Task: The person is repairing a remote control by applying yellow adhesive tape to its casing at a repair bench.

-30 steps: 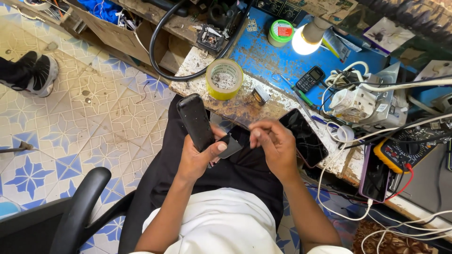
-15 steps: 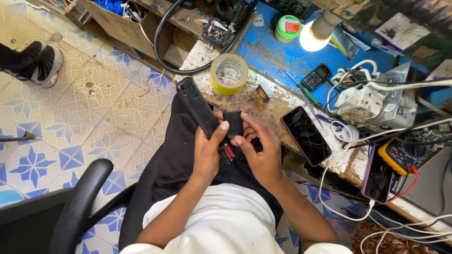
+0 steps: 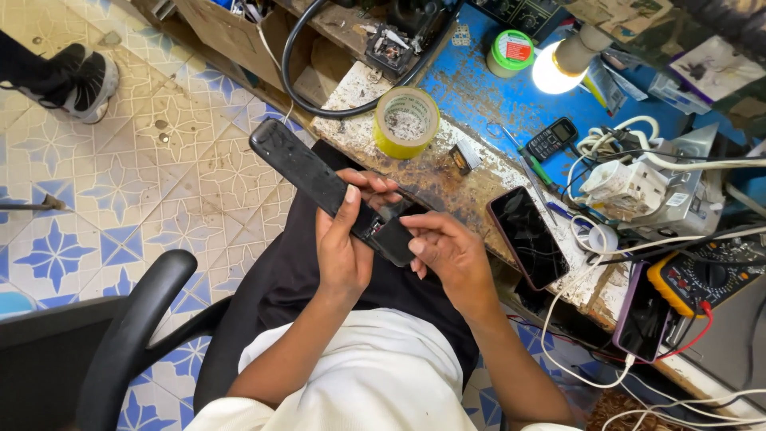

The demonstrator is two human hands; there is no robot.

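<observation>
1. Centrally, a long black remote control (image 3: pixel 307 172) is gripped by the left hand (image 3: pixel 345 251); its fingers (image 3: pixel 348 209) are wrapped around the lower part of the body, with the thumb laid along the near side.
2. The remote is held tilted over the lap, its far end pointing up and away from the fingers toward the tiled floor (image 3: pixel 144 175).
3. A small black cover piece (image 3: pixel 396 238) is pinched at the remote's lower end by the right hand (image 3: pixel 451 255); its fingers (image 3: pixel 421 239) are closed on that piece, which touches the remote's open end.
4. Just beyond the right fingers, a dark smartphone (image 3: pixel 528 236) lies face up on the worn surface (image 3: pixel 435 172).
5. Farther from the fingers, a roll of yellow tape (image 3: pixel 405 121) stands on the surface, near its edge.
6. Well beyond the right fingers, a small black keypad phone (image 3: pixel 552 139) rests on the blue part of the surface, near a lit lamp bulb (image 3: pixel 552 73) and a green-lidded tin (image 3: pixel 511 53).
7. To the right of the fingers, a yellow multimeter (image 3: pixel 702 275) and tangled white cables (image 3: pixel 630 156) are seen.
8. A black chair armrest (image 3: pixel 132 335) sits below and left of the left fingers.
</observation>
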